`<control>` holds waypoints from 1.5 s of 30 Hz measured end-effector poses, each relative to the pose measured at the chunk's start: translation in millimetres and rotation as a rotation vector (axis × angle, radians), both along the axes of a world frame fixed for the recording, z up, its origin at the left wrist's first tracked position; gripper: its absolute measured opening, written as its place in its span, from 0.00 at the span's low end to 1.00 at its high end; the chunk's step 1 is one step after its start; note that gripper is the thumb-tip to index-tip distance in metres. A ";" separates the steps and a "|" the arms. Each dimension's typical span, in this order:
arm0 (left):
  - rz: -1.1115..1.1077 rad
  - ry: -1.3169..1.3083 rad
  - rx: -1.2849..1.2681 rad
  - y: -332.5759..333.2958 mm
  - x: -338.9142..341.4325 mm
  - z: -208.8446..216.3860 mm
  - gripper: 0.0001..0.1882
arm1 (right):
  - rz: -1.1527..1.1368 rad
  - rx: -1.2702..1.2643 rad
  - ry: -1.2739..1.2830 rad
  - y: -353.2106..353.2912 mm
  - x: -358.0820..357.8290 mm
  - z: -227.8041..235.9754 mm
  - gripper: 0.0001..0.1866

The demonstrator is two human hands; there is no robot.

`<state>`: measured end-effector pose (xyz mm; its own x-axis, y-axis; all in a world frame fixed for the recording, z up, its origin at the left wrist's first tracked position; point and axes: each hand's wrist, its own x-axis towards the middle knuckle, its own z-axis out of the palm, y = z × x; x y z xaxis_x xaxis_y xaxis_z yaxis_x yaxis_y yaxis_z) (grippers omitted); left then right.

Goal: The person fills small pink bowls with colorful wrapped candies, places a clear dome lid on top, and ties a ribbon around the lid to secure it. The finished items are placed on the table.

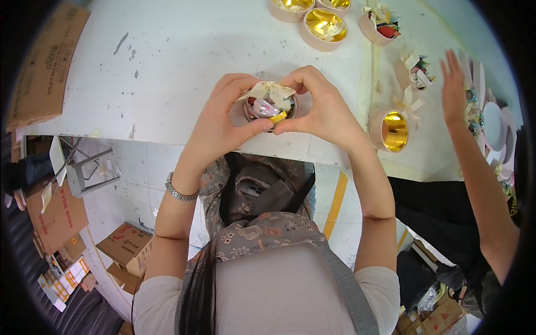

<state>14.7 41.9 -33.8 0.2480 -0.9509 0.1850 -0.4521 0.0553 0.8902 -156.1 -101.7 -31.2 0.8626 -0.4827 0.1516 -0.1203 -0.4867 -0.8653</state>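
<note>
Between my two hands, close to the table's front edge, stands a small round box (pixel 246 114). Silver-pink and yellow wrapped pieces (pixel 263 109) fill it, and a cream ribbon (pixel 269 88) lies across its far side. My left hand (pixel 224 111) curls round the left side, its thumb at the near rim and its fingers at the ribbon. On the opposite side my right hand (pixel 318 109) curves the same way, thumb near the front rim, fingertips by the ribbon's right end. Both hands hide most of the box's wall.
Gold-lined round boxes (pixel 325 29) stand at the back. At right are another gold-lined box (pixel 389 132) and filled, ribboned boxes (pixel 379 26). A co-worker's arm (pixel 468 134) reaches over the right side. A cardboard box (pixel 47 67) sits at far left.
</note>
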 end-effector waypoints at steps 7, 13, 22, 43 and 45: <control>-0.077 -0.286 0.055 -0.2 3.8 13.2 0.25 | -0.002 -0.074 0.047 3.7 -2.0 -3.0 0.24; -0.054 0.017 -0.085 -1.2 -2.3 -13.7 0.23 | 0.006 0.149 -0.198 -1.2 1.0 -24.0 0.19; -0.115 0.951 -0.226 -9.7 -1.3 -47.4 0.28 | 0.008 0.505 -0.320 -7.0 -9.2 -30.7 0.12; 0.040 -0.469 0.077 -6.0 -22.1 44.7 0.06 | -0.045 0.180 -0.065 3.9 -8.3 -1.6 0.08; 0.065 -0.512 0.078 -6.3 -27.0 45.9 0.04 | -0.022 0.053 -0.078 5.3 -10.2 -4.3 0.09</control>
<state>-12.3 35.6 12.1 0.2033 -0.9523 0.2277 -0.8309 -0.0448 0.5547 -166.3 -96.4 -35.4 0.8381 -0.5106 0.1919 -0.0616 -0.4382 -0.8968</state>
